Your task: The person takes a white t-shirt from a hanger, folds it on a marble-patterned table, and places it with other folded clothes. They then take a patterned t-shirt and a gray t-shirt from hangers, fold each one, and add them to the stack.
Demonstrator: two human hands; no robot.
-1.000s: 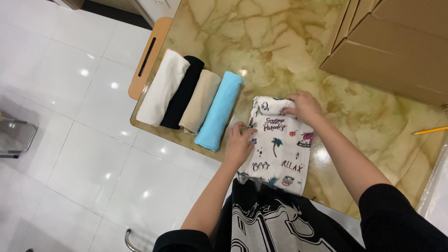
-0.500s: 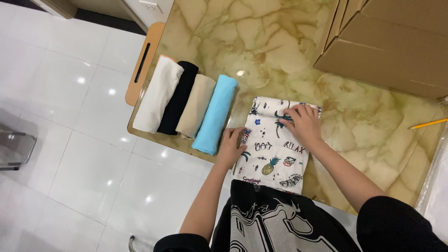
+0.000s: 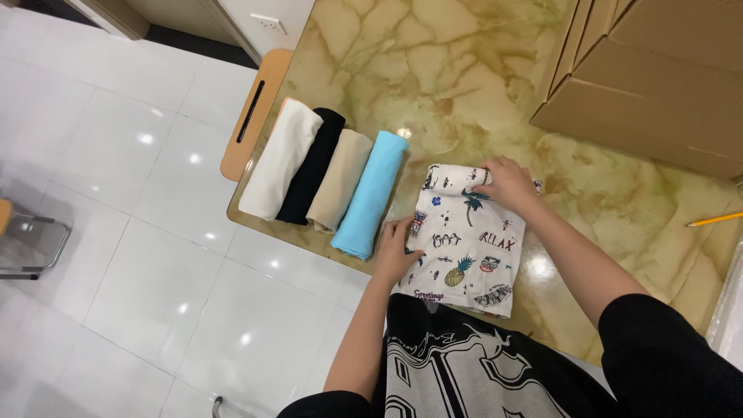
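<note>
Flanking printed shirt [image 3: 469,248]: four rolled garments [image 3: 325,179]

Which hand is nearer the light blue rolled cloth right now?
Left. The left hand rests on the printed cloth right beside the light blue roll; the right hand is farther off, on the cloth's rolled far end.

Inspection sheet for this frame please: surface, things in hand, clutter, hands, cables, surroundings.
Surface: glossy marbled table, yellow-green veining.
Things in hand: white printed garment lying flat, its far end rolled up.
Clutter: four rolled garments side by side: white roll, black roll, beige roll, light blue roll; cardboard boxes; yellow pencil.
Hands: left hand pressing the garment's left edge; right hand on the rolled end.
Cables: nothing seen.
Surroundings: white tiled floor; wooden chair at the table's edge.
</note>
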